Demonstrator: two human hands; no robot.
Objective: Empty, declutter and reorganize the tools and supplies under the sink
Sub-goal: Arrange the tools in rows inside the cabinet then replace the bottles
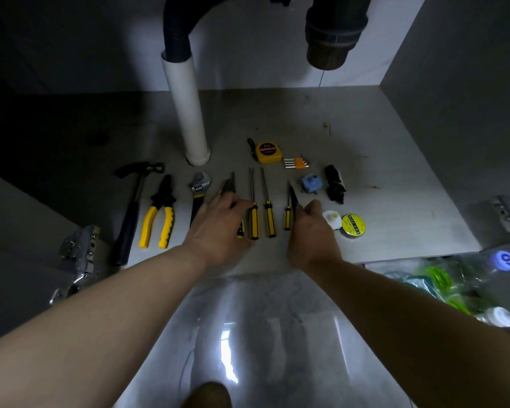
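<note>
While both hands reach over the row of tools on the cabinet floor (380,172), the left hand (221,222) lies with its fingers curled over the handles of the long-nose pliers (228,184), apparently gripping them, though the hand hides the handles. The right hand (309,231) pinches a dark pointed tool (293,197) at its eleven o'clock. Two screwdrivers (253,213) lie between the hands, the hammer (131,213) well off at the left hand's nine o'clock.

Cabinet floor (365,136): matt, smooth grey board. White pipe (186,107): smooth plastic. Black hose (177,28): ribbed. Screwdrivers (253,210): bare metal shafts, glossy yellow-black plastic handles. Pliers (159,213): yellow ribbed grips. Hammer (136,201): dark metal head. Tape measure (268,153): yellow plastic. Floor tile (262,334): glossy, reflective.
</note>
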